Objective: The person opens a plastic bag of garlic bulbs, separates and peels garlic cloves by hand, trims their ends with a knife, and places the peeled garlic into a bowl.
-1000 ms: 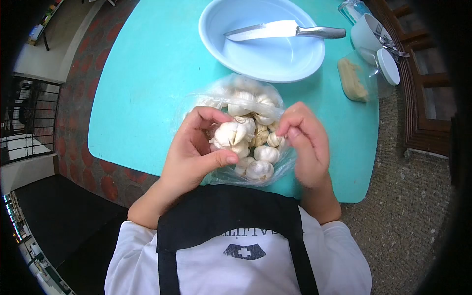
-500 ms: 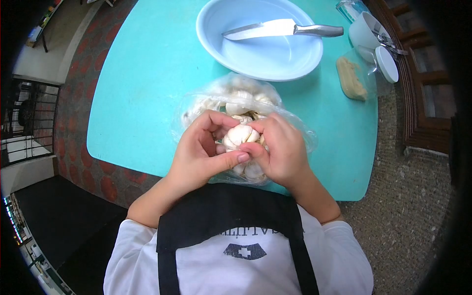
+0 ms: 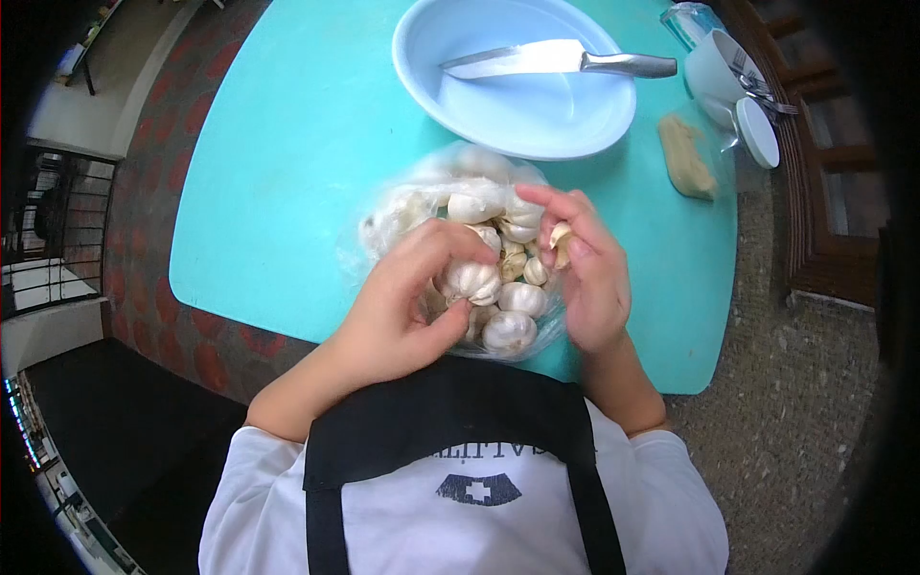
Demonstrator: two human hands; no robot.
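Over an open clear plastic bag [image 3: 383, 218] full of garlic, my left hand [image 3: 407, 292] is closed around a whole garlic bulb [image 3: 472, 282], thumb below and fingers above. My right hand [image 3: 596, 278], at the bag's right side, pinches a garlic clove [image 3: 562, 236] between thumb and fingers, with the index finger stretched out. Several other garlic bulbs [image 3: 510, 331] and loose cloves [image 3: 536, 271] lie in the bag between my hands.
Beyond the bag, a light blue basin [image 3: 537, 120] stands on the turquoise table [image 3: 278, 172] with a knife [image 3: 628, 64] laid across it. To the right are a clear container of beige paste [image 3: 687, 158], a white lid [image 3: 757, 133] and a white bowl with forks [image 3: 712, 69].
My hands have moved apart. The right one has shifted right, off the bulb, and now holds a clove. My left hand keeps the bulb.
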